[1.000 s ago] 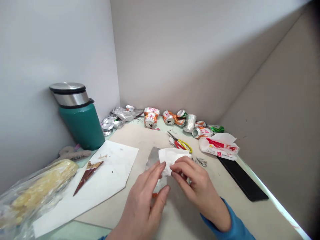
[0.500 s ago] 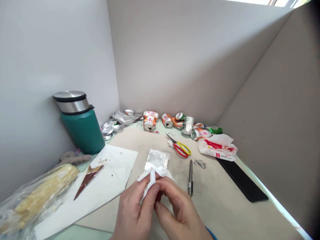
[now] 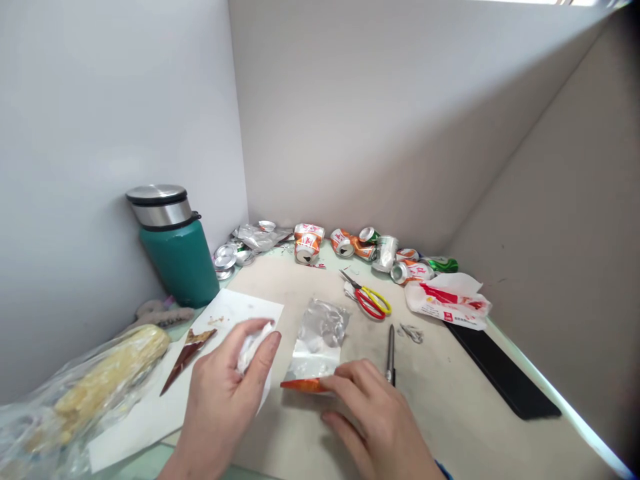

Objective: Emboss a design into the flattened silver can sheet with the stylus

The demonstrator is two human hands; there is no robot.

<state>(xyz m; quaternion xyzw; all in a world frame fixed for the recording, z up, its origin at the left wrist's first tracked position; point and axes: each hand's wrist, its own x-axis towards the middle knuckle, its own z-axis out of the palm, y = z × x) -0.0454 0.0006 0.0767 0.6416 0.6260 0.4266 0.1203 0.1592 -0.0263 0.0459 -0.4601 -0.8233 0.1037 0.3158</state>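
Observation:
My left hand [image 3: 225, 383] is closed around a crumpled white tissue [image 3: 253, 347], raised over the white paper's right edge. On the board in front of me lies a silvery aluminium sheet [image 3: 320, 333], dented at its far end, its near edge bent up and showing orange. My right hand [image 3: 373, 410] touches the right end of that orange edge with its fingertips, the thumb apart below. To the right of the sheet is a grey pen [image 3: 391, 353], partly behind my right hand. Scissors [image 3: 370, 300] with red and yellow handles rest beyond it.
A teal bottle [image 3: 177, 260] stands at the left, near bagged yellow food [image 3: 113, 367] and white paper [image 3: 245, 307] bearing a brown pointed piece [image 3: 187, 357]. Crushed cans [image 3: 309, 243] line the back. At right are a white-red wrapper [image 3: 447, 303] and a black slab [image 3: 503, 370].
My hands have separated. The left moved left with the tissue balled up in it; the right moved to the sheet's near edge. The tissue has come off the sheet, uncovering its orange edge.

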